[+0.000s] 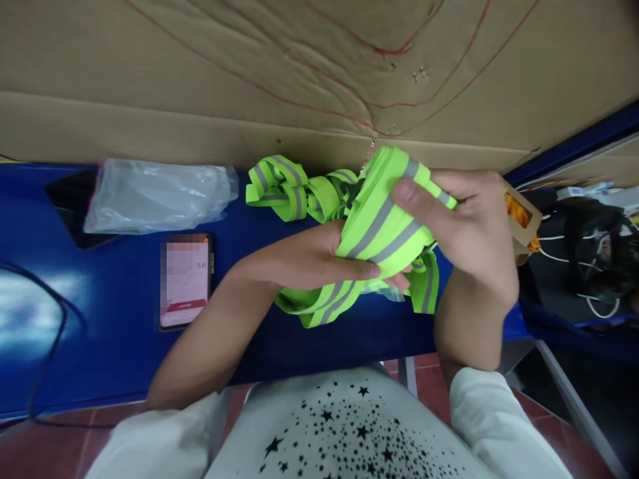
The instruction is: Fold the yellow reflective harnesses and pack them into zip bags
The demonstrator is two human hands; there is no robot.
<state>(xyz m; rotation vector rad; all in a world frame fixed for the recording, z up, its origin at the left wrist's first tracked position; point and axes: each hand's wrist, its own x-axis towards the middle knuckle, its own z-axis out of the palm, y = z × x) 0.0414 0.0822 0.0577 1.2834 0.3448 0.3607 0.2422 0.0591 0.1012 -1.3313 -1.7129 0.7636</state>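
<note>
at the far left, a dark cable [62, 313] curves over the blue table [114, 352] and down past its near edge. right of it, a dark flat thing [70, 206] lies partly under a clear plastic bag [160, 196], close to the brown board [200, 66] that stands behind the table. nearer the person, a phone [187, 279] lies face up with its screen lit, just beside the left forearm.

in the middle, loose green loops [284, 186] with grey stripes sit in a tangle against the foot of the board. the left hand [344, 256] supports the folded green strap [384, 219] from below and from the left, its thumb across the lower edge. the strap is held up over the table in flat, stacked layers, tilted, and a loop of it [329, 303] hangs under the left hand. a bit of clear plastic [392, 291] shows below the fingers.

the right hand [454, 219] grips the same bundle at its right side, thumb pressed flat on top and fingers behind. past the right hand is a brown box [526, 223] with something orange in its window. farther right, white cables [554, 253] run over a dark surface among what seem to be small electrical things, too blurred to tell apart.
</note>
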